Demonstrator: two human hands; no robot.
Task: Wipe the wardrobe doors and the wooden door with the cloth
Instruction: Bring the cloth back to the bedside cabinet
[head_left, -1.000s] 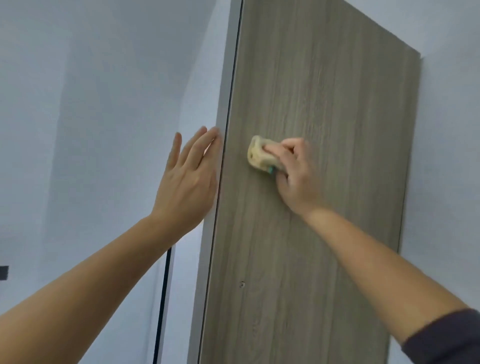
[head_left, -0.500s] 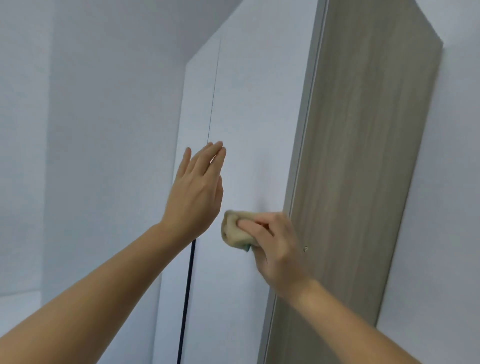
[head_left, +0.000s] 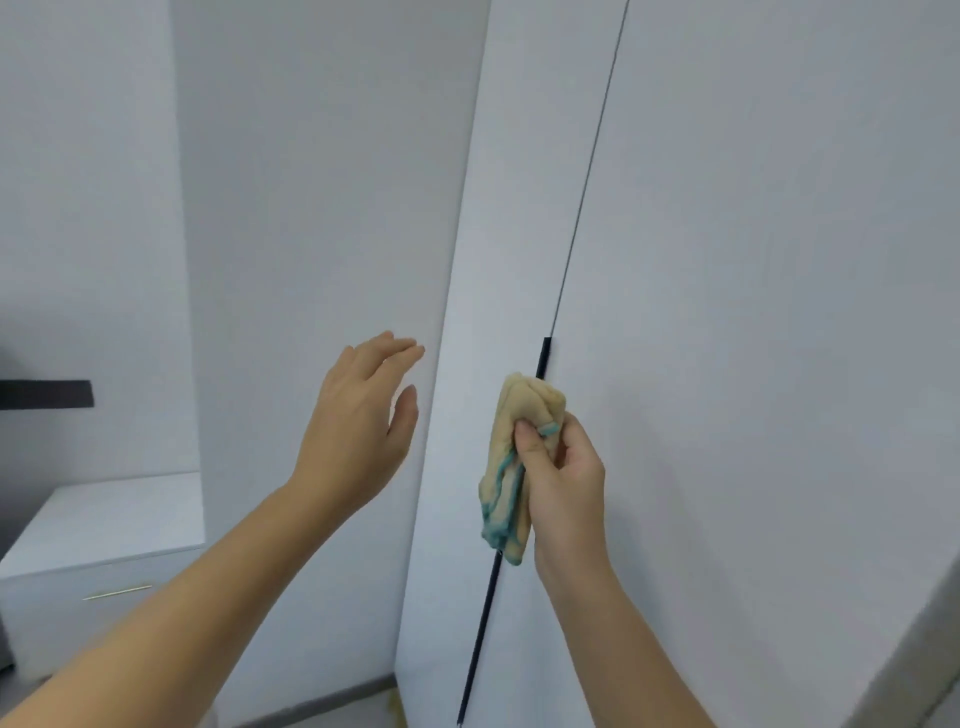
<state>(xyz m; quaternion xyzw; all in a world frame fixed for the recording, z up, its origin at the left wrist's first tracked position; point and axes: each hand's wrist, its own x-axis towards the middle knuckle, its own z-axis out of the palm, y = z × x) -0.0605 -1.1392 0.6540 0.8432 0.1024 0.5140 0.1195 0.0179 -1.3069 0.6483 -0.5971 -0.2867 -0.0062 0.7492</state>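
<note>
Two white wardrobe doors fill the right of the view, a narrow left door (head_left: 498, 208) and a wide right door (head_left: 769, 322), split by a thin dark seam with a long black handle (head_left: 480, 634). My right hand (head_left: 563, 483) grips a bunched beige cloth with a teal edge (head_left: 511, 467), held in front of the seam beside the handle. Whether the cloth touches the doors I cannot tell. My left hand (head_left: 361, 421) hovers with fingers straight and holds nothing, just left of the wardrobe's edge. The wooden door is out of view.
A white wall (head_left: 311, 208) stands left of the wardrobe. At lower left sits a low white cabinet (head_left: 104, 525) with a slim gold pull, and a dark shelf (head_left: 47, 394) juts from the left edge. The wardrobe's grey side shows at lower right.
My view has swung left and down from the wood-grain panel to the white doors. My right hand has carried the cloth to the door seam, now hanging looser; my left hand has left the wardrobe's edge.
</note>
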